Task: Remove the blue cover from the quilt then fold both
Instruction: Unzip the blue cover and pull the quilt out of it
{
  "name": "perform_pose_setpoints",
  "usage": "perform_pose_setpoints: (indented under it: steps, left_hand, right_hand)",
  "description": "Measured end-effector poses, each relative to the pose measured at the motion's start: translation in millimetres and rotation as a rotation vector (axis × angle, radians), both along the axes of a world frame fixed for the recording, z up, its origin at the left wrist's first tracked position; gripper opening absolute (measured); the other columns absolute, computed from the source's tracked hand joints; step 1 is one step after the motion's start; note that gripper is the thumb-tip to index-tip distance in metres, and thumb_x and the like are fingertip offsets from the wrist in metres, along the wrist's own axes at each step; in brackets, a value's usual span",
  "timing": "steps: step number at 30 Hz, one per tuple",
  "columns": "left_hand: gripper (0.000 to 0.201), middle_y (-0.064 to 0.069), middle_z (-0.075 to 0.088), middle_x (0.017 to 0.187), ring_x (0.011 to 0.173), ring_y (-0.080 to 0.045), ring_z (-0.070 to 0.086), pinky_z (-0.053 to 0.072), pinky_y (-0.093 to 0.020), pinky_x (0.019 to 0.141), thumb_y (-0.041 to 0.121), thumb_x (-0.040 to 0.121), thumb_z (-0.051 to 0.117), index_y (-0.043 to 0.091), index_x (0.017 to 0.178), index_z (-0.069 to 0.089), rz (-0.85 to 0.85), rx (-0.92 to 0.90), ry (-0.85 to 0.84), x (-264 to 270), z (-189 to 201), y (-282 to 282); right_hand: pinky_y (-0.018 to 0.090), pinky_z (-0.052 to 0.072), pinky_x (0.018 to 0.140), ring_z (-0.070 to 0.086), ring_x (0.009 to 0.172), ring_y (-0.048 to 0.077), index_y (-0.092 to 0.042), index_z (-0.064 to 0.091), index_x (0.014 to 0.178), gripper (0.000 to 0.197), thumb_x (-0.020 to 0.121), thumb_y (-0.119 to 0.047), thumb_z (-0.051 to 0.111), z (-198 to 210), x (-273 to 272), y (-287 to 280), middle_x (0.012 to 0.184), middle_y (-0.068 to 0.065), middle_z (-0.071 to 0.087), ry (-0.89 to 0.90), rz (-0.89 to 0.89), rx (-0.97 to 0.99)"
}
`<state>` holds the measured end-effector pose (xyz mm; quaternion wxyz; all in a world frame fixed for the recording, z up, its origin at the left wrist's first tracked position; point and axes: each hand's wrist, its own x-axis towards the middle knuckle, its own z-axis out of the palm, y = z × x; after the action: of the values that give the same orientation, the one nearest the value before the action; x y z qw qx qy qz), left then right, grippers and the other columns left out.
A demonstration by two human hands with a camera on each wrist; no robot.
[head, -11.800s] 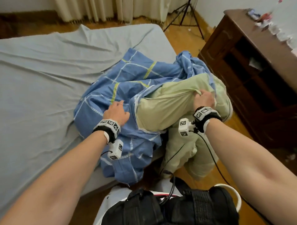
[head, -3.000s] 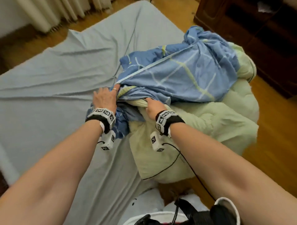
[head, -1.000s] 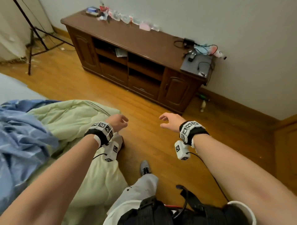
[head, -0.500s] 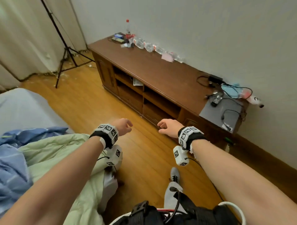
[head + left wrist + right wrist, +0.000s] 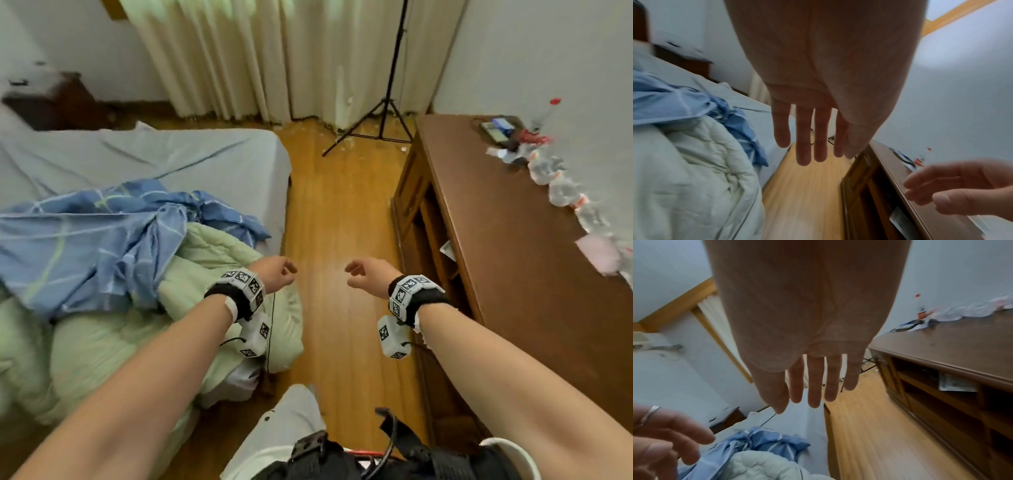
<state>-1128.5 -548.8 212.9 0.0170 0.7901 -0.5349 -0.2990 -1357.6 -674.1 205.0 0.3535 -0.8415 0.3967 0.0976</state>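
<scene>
**Both hands free above the floor beside the bed**

The left hand (image 5: 274,275) and right hand (image 5: 368,277) hang in the air over the wooden floor (image 5: 342,222), fingers (image 5: 782,128) loosely extended and holding nothing; the right-hand fingers (image 5: 816,384) are likewise slack and spread. The crumpled blue checked fabric cover (image 5: 85,246) lies on the grey-sheeted bed (image 5: 171,161), well to the left of the left-hand fingers and apart from them. The pale green padded quilt (image 5: 109,339) lies under and beside the cover, spilling over the bed's edge just below the left wrist, partly uncovered. A brown wooden cabinet (image 5: 513,246) stands right of the right-hand fingers.
</scene>
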Motion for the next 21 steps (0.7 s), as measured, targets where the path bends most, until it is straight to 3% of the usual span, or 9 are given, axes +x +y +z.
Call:
perform_pose_setpoints:
  steps: [7,14,17,21]
  left_hand:
    - [0.031,-0.003,0.069,0.116,0.104,-0.017,0.064,0.050,-0.030,0.093,0.027,0.092,0.058,0.021,0.121,0.064,0.282,0.018,0.045,79,-17,-34]
    - [0.035,-0.004,0.064,0.127,0.114,-0.022,0.060,0.047,-0.031,0.097,0.023,0.092,0.055,0.020,0.126,0.063,0.443,-0.035,0.023,166,-2,-119]
    - [0.033,-0.003,0.063,0.128,0.114,-0.021,0.059,0.047,-0.029,0.092,0.024,0.094,0.053,0.020,0.126,0.062,0.516,-0.028,0.014,196,7,-132]
    - [0.030,-0.001,0.064,0.122,0.108,-0.020,0.060,0.049,-0.032,0.092,0.028,0.093,0.055,0.026,0.122,0.062,0.745,-0.029,0.015,240,3,-126]
  right_hand:
    - [0.031,0.048,0.096,0.060,0.114,0.018,-0.019,0.060,0.130,0.038,0.094,-0.031,0.062,1,101,-103,0.126,0.002,0.064,0.038,0.232,-0.028]
    - [0.029,0.050,0.088,0.061,0.111,0.017,-0.021,0.060,0.130,0.038,0.094,-0.034,0.062,25,221,-228,0.126,0.000,0.064,0.021,0.316,-0.101]
    - [0.030,0.050,0.091,0.062,0.110,0.017,-0.019,0.060,0.129,0.038,0.094,-0.033,0.062,22,282,-246,0.124,0.000,0.065,0.004,0.427,-0.077]
    - [0.031,0.049,0.095,0.062,0.111,0.018,-0.021,0.061,0.127,0.036,0.093,-0.033,0.063,6,372,-254,0.123,0.000,0.065,0.004,0.598,-0.014]
